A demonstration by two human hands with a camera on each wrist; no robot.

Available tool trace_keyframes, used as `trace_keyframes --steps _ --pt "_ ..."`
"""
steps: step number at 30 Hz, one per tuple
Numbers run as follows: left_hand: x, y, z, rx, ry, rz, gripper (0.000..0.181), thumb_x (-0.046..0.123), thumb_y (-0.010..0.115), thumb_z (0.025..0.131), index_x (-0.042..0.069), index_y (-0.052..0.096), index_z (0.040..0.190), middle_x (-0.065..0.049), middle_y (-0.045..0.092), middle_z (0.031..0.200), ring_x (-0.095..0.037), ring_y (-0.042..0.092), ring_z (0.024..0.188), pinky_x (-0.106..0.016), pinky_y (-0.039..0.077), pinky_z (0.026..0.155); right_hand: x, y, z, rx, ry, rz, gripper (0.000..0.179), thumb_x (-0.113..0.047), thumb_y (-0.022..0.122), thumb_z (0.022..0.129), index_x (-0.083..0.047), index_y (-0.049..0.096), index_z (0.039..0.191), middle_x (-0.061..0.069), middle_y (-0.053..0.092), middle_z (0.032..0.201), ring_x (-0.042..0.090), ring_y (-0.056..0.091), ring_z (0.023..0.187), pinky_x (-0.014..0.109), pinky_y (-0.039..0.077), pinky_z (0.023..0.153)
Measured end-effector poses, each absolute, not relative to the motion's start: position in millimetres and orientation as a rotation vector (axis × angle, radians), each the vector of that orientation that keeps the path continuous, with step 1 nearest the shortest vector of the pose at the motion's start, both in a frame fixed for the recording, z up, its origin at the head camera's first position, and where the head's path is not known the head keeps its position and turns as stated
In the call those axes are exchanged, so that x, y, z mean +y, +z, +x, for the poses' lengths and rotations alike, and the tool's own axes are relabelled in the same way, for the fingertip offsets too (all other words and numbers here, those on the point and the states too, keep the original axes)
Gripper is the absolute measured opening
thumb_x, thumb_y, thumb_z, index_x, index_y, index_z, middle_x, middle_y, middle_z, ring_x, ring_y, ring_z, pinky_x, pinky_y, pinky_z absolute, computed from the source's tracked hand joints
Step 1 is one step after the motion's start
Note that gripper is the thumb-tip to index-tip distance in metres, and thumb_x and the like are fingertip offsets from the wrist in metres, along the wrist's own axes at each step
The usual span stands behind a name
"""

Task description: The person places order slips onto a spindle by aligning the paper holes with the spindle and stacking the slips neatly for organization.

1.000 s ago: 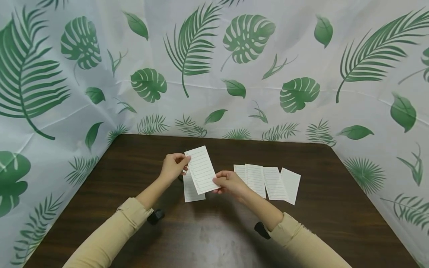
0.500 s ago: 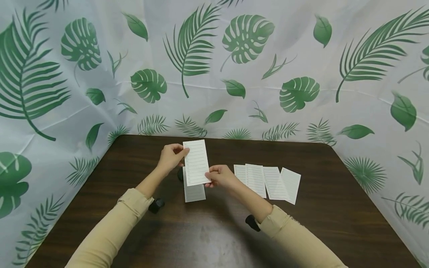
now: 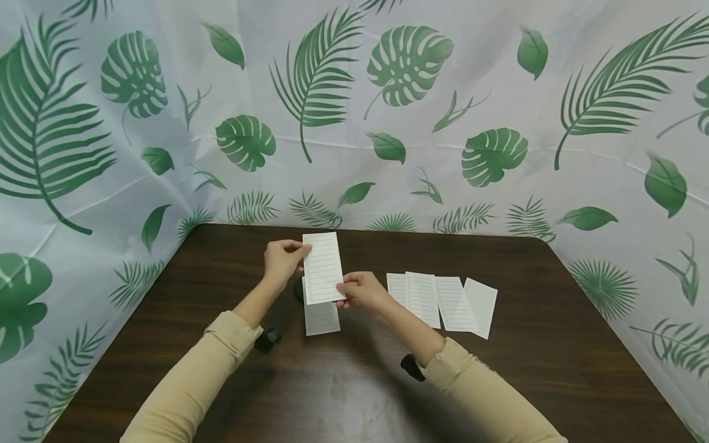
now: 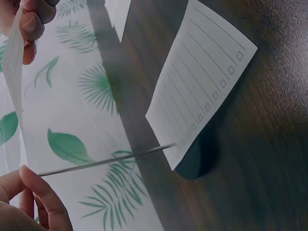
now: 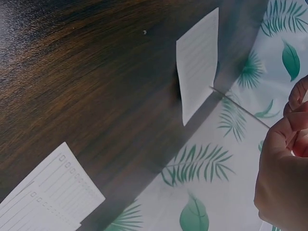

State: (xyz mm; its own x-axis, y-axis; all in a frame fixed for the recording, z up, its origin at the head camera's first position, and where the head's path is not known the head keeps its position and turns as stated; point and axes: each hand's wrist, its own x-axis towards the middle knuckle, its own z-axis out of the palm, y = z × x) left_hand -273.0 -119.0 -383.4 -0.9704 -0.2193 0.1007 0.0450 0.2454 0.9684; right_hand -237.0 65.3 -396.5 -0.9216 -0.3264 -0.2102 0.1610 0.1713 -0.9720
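While the left hand (image 3: 281, 261) pinches the lined sheet (image 3: 322, 267) high on its left side, near the desk's (image 3: 343, 394) far edge, the right hand (image 3: 364, 290) pinches its lower right corner; positioning it by the thin rod (image 4: 110, 160) seems in hand, likely calling next for steady alignment.

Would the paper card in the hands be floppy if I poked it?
Probably a bit: the paper card looks thin and slightly bowed. It's likely light too, since the left hand and right hand just pinch its edges.

Left grip (image 3: 281, 261) pinches; right grip (image 3: 364, 291), partly hidden, apparently pinches too.
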Motion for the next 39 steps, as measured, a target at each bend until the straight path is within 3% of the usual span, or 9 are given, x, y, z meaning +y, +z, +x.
trace_keyframes --steps 10,15,17,22,29,39 --pt "-115.5 -384.5 -273.1 -2.271 -1.739 0.23 0.021 0.016 0.071 0.083 -0.003 0.072 0.093 -0.011 0.068 0.082 -0.006 0.053 0.051 -0.016 0.048 0.043 64.1 -396.2 -239.5 2.078 -1.813 -0.164 0.019 -0.002 0.05 0.095 0.013 0.056 0.104 0.001 0.064 0.067 0.007 0.058 0.055 0.016 0.047 0.053" --pt "-115.8 -385.7 -272.7 -2.271 -1.706 0.26 0.021 0.017 0.071 0.084 -0.002 0.073 0.094 -0.017 0.07 0.089 -0.006 0.054 0.052 -0.03 0.057 0.052 63.4 -397.4 -240.8 2.074 -1.793 -0.172 0.02 -0.003 0.05 0.095 0.014 0.056 0.105 0.001 0.063 0.067 0.007 0.059 0.055 0.016 0.048 0.054" --pt "-115.6 -385.9 -273.1 -2.265 -1.703 0.269 0.021 0.018 0.071 0.084 -0.001 0.073 0.094 -0.017 0.07 0.089 -0.01 0.056 0.053 -0.031 0.057 0.053 63.3 -397.8 -241.3 2.075 -1.793 -0.17 0.021 -0.003 0.05 0.095 0.014 0.056 0.106 0.001 0.063 0.066 0.007 0.059 0.055 0.016 0.048 0.054" --pt "-115.3 -386.4 -275.4 -2.262 -1.682 0.272 0.021 0.018 0.072 0.083 -0.001 0.074 0.092 -0.018 0.07 0.089 -0.025 0.061 0.059 -0.018 0.049 0.045 62.1 -397.8 -242.8 2.088 -1.8 -0.165 0.02 -0.004 0.05 0.095 0.013 0.056 0.105 0.0 0.063 0.066 0.006 0.058 0.055 0.017 0.048 0.054" --pt "-115.8 -386.1 -278.1 -2.321 -1.67 0.302 0.021 0.018 0.07 0.084 -0.001 0.073 0.093 -0.018 0.071 0.088 -0.007 0.05 0.042 -0.018 0.046 0.043 60.3 -397.7 -243.8 2.08 -1.803 -0.156 0.019 -0.002 0.05 0.095 0.013 0.056 0.104 0.002 0.064 0.067 0.006 0.059 0.054 0.016 0.048 0.053" --pt "-116.3 -387.7 -277.5 -2.318 -1.726 0.316 0.025 0.017 0.068 0.086 -0.005 0.071 0.099 -0.019 0.069 0.092 -0.005 0.05 0.047 -0.015 0.046 0.042 59.6 -397.7 -243.8 2.077 -1.797 -0.152 0.019 -0.002 0.051 0.095 0.014 0.055 0.104 0.001 0.063 0.066 0.006 0.059 0.053 0.015 0.048 0.052"
